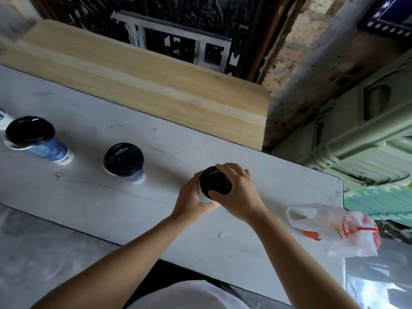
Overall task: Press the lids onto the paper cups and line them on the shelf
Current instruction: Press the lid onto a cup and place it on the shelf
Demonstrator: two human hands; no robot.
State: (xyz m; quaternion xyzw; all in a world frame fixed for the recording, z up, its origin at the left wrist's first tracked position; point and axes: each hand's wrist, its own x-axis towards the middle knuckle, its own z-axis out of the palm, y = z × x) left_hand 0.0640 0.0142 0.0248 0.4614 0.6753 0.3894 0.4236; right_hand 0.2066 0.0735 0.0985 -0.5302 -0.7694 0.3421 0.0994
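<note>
A paper cup (204, 198) stands on the white shelf (93, 192) near its right part, with a black lid (214, 182) on top. My left hand (193, 198) wraps the cup's side from the left. My right hand (237, 194) rests over the lid, fingers on its rim. Two more blue paper cups stand to the left, each under a black lid: a middle cup (124, 162) and a left cup (35, 140). Both lids look seated slightly off-centre, with white rim showing.
A light wooden board (138, 79) runs behind the shelf. A crumpled plastic bag (338, 228) with red print lies at the shelf's right end. A white object (3, 120) peeks in at the far left edge. Green plastic crates (361, 139) sit to the right.
</note>
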